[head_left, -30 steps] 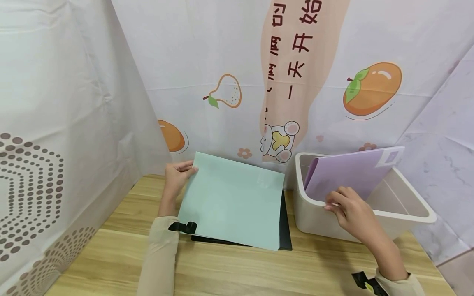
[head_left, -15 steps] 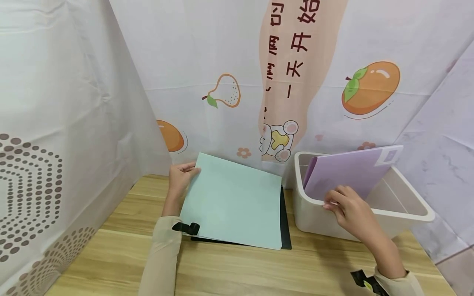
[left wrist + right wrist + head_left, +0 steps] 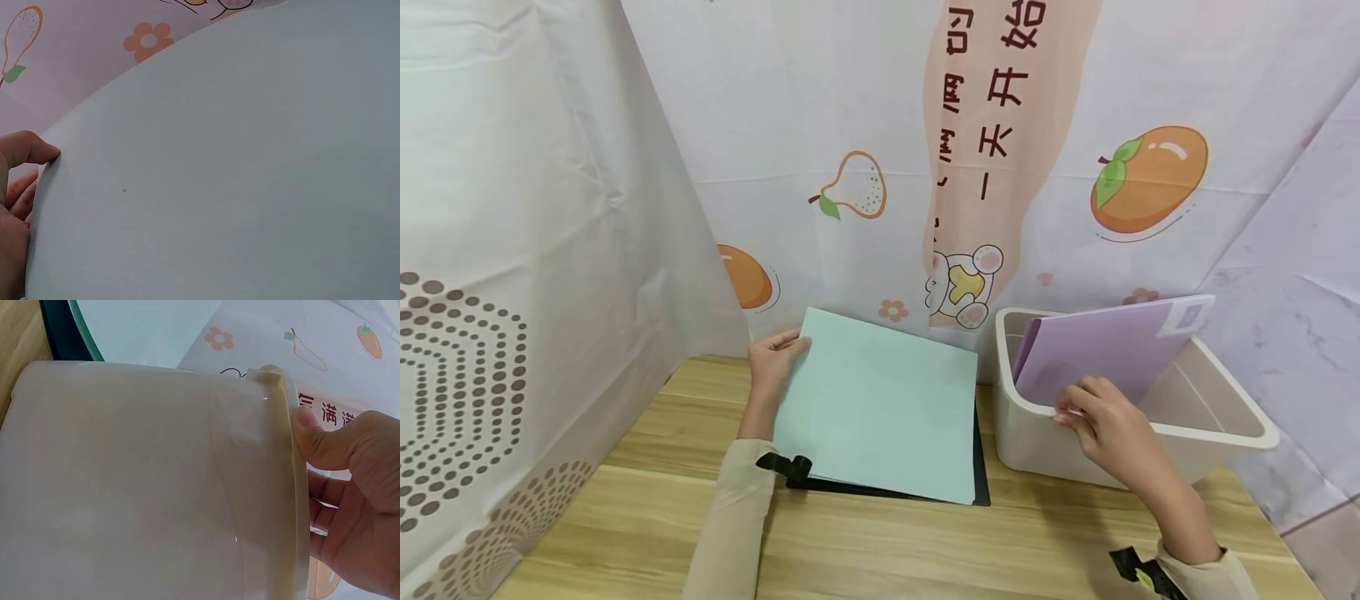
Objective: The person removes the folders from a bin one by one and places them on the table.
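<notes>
My left hand point(image 3: 769, 365) pinches the upper left edge of a mint-green folder point(image 3: 880, 408), its thumb on the front face and the other fingers behind. In the left wrist view the thumb point(image 3: 44, 150) presses near the corner. Beneath the green folder lies a black folder point(image 3: 982, 487), showing only along its right and front edges. At the right, my right hand point(image 3: 1108, 427) grips the near rim of a white plastic bin point(image 3: 1045, 442). The right wrist view has the thumb point(image 3: 307, 425) outside the rim and the fingers inside it.
A purple folder point(image 3: 1097, 346) with a pale label leans in the bin, rising above its rim. Behind the wooden table point(image 3: 880, 550) hangs a white cloth point(image 3: 760, 100) with fruit prints. Another white cloth point(image 3: 512, 183) with brown dots borders the left side.
My left hand and the mint-green folder have shifted a little to the right over the black folder. My right hand stays on the bin's rim.
</notes>
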Available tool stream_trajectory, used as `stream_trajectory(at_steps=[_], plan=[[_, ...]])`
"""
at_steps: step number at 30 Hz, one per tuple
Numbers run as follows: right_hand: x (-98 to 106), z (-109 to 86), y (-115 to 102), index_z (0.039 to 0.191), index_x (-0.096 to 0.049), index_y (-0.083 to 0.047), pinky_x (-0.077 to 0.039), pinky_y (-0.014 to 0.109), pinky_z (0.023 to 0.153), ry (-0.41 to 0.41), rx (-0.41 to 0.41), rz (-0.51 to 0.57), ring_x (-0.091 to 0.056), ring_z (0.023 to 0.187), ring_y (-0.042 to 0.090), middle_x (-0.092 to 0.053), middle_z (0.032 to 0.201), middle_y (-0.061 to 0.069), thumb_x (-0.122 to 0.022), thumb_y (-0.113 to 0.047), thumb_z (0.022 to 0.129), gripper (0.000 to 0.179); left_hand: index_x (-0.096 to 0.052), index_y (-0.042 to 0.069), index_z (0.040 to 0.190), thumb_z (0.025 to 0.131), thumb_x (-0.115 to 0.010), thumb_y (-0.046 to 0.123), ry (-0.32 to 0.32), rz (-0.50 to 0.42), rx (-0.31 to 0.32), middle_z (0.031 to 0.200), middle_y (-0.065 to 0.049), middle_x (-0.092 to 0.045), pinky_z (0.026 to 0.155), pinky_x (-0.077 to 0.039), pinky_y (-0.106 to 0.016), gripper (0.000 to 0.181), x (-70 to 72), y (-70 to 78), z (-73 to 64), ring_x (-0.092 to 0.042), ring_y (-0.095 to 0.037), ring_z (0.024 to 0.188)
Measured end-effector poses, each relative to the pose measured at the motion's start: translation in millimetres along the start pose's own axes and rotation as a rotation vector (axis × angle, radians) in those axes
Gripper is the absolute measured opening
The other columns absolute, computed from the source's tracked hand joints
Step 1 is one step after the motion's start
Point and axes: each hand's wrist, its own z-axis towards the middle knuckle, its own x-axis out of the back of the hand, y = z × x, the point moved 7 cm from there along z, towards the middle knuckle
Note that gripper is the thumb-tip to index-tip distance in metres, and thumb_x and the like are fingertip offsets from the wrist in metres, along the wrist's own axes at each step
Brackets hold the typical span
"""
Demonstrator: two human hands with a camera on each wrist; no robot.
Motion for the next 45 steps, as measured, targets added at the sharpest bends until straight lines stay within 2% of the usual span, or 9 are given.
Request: stream_trajectory(at_steps=[9,15,20,27,30,35,42,45], plan=[[0.0,-0.5,-0.4,0.082,-0.066,-0.014,-0.035,0.019,0.065,-0.008,-0.01,0.002,-0.042,0.076,0.008,-0.057,0.079,-0.007,-0.038,-0.053,0.1,0.051,-0.075,-0.005,0.114,0.084,-0.081,0.004,0.025,-0.048,-0.009,0.092,0.004,-0.078,0.073,-0.055,-0.014,0.032,-1.5,-2.1,-1.2,-0.07,0.0,0.078],[-0.3,0.1,0.1,0.082,-0.067,-0.015,-0.035,0.019,0.065,-0.015,-0.015,0.004,-0.042,0.076,0.008,-0.057,0.08,-0.007,-0.04,-0.053,0.099,0.049,-0.075,-0.006,0.114,0.085,-0.08,0.004,0.03,-0.037,-0.006,0.098,-0.003,-0.078,0.074,-0.055,-0.013,0.031,0.2,-4.8,-0.4,-0.07,0.001,0.08],[-0.4,0.1,0.0,0.082,-0.067,-0.015,-0.035,0.018,0.065,-0.014,-0.015,0.001,-0.043,0.076,0.008,-0.058,0.08,-0.007,-0.039,-0.053,0.099,0.05,-0.074,-0.007,0.115,0.085,-0.079,0.004,0.038,-0.023,0.015,0.1,-0.004,-0.078,0.074,-0.054,-0.012,0.032,2.3,-8.0,-0.5,-0.069,0.001,0.081],[-0.5,0.3,-0.2,0.082,-0.067,-0.015,-0.035,0.018,0.064,-0.012,-0.016,-0.004,-0.042,0.076,0.008,-0.057,0.08,-0.007,-0.038,-0.053,0.099,0.051,-0.075,-0.007,0.113,0.086,-0.078,0.004,0.039,-0.02,-0.002,0.11,-0.018,-0.076,0.074,-0.054,-0.012,0.03,1.2,-7.8,-1.8,-0.069,0.001,0.08],[-0.5,0.2,0.1,0.082,-0.067,-0.015,-0.035,0.018,0.065,-0.013,-0.02,-0.002,-0.043,0.076,0.008,-0.057,0.08,-0.007,-0.039,-0.054,0.099,0.05,-0.075,-0.005,0.115,0.087,-0.078,0.005,0.016,0.01,0.0,0.109,-0.016,-0.077,0.073,-0.054,-0.013,0.03,0.2,-10.4,-0.8,-0.069,0.0,0.08],[-0.6,0.3,0.3,0.082,-0.067,-0.016,-0.035,0.018,0.064,-0.01,-0.021,-0.001,-0.043,0.076,0.008,-0.057,0.08,-0.008,-0.039,-0.054,0.099,0.05,-0.076,0.0,0.117,0.089,-0.079,0.013,-0.07,0.109,0.068,0.101,-0.003,-0.079,0.071,-0.054,-0.016,0.031,1.1,-19.0,1.1,-0.067,-0.004,0.082],[-0.2,1.0,-0.1,0.082,-0.067,-0.014,-0.035,0.019,0.064,-0.005,-0.013,-0.003,-0.042,0.076,0.008,-0.057,0.08,-0.007,-0.038,-0.054,0.1,0.052,-0.07,0.0,0.127,0.09,-0.077,0.009,-0.209,0.19,0.108,0.118,-0.012,-0.075,0.079,-0.055,-0.014,0.038,6.1,-23.0,6.6,-0.066,0.001,0.09],[0.0,1.1,0.0,0.082,-0.066,-0.014,-0.035,0.019,0.063,-0.001,-0.015,-0.003,-0.042,0.075,0.008,-0.057,0.079,-0.006,-0.038,-0.054,0.1,0.053,-0.068,0.001,0.131,0.091,-0.076,0.007,-0.238,0.197,0.137,0.122,-0.013,-0.074,0.079,-0.055,-0.014,0.041,8.1,-24.7,7.4,-0.066,0.002,0.091]])
